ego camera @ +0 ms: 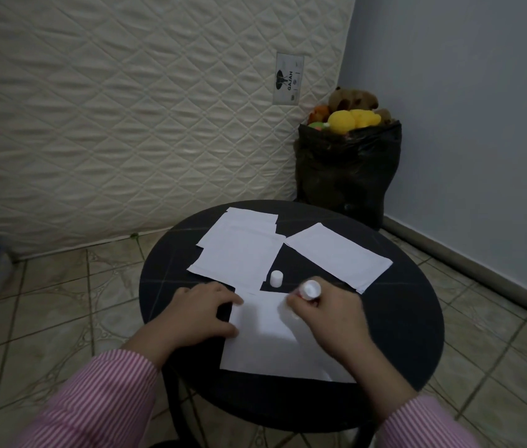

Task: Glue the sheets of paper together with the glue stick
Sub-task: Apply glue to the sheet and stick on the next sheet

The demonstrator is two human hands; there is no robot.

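Two hands work at a round black surface (401,334). The left hand (195,313) lies flat on the left edge of the near sheet (271,347), and its fingers (226,299) are nearly straight and press the paper down. The right hand (326,313) is curled tight round the glue stick (310,290). The stick's tip points down at the far right part of the same sheet, but it is too blurry to tell if it touches. The white cap (276,279) stands upright on the surface just past the sheet, between the two hands. A stack of paper (239,250) lies farther back on the left, and one more sheet (339,257) lies to the right. On the mattress (110,108) behind, a label (289,79) reads "GAJAH".
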